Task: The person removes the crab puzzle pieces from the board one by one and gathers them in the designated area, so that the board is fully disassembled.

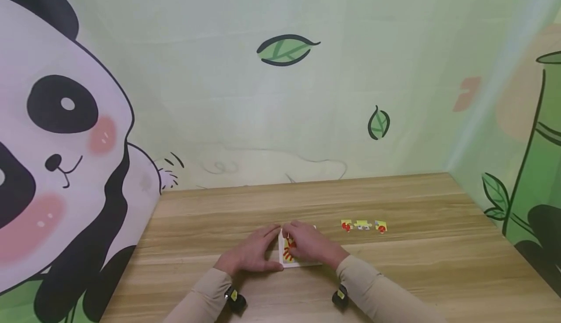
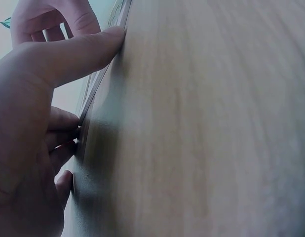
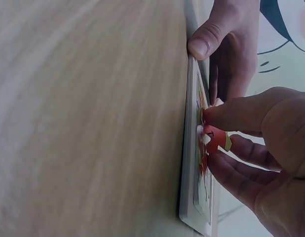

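Note:
On the table lies a white-framed jigsaw tray with a red and yellow picture in it. My left hand lies along its left side, the thumb touching the near corner and the fingers by the far one. Over the tray, my right hand pinches a small red and yellow puzzle piece between thumb and fingers, close above the picture. The right wrist view shows the piece tilted up from the tray. Much of the tray's right part is hidden under the right hand in the head view.
Right of the tray, several loose puzzle pieces lie in a row, yellow with red and white parts. The wooden table meets a wall cloth printed with a panda and leaves behind it.

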Available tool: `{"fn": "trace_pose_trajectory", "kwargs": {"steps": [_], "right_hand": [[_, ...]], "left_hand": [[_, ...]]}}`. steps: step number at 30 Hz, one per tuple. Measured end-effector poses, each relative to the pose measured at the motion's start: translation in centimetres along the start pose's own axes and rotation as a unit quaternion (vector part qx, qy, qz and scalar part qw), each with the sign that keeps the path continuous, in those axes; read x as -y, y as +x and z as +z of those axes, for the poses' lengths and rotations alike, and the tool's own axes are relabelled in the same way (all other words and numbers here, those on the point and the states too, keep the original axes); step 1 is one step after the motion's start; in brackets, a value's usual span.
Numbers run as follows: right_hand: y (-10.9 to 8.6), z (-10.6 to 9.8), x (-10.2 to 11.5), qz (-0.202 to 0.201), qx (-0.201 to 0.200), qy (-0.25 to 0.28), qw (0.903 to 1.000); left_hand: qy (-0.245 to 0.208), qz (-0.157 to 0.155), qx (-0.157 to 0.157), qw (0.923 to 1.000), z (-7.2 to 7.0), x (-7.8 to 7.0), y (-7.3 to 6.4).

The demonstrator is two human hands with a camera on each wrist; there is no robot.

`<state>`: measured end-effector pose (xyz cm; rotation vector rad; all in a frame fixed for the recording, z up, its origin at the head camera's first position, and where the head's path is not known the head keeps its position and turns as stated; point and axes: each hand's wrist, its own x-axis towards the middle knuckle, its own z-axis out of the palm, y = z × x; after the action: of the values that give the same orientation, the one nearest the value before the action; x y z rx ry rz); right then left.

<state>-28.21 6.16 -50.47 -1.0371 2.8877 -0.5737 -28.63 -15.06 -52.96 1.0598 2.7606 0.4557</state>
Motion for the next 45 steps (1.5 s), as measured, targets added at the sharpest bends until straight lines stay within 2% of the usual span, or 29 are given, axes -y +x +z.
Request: {"fn": "trace_pose_trajectory", "kwargs": {"steps": [6, 14, 30, 45], "right_hand": [[0.25, 0.10, -0.06, 0.001, -0.011, -0.014, 0.9998], [0.25, -0.14, 0.03, 0.027, 0.001, 0.002, 0.9996], [0.10, 0.28, -0.49, -0.003, -0.036, 0.008, 0.9993], [-0.02, -0.33, -0.25, 0.033, -0.010, 0.037, 0.9987]], "left_hand": [[0.002, 0.013, -0.008, 0.9999, 0.06, 0.29, 0.15], [0.001, 0.004, 0.000, 1.0000, 0.00, 0.22, 0.06], [0.004, 0.006, -0.002, 1.0000, -0.03, 0.13, 0.04], [0.004, 0.014, -0.009, 0.9999, 0.08, 0.27, -0.01]]}}
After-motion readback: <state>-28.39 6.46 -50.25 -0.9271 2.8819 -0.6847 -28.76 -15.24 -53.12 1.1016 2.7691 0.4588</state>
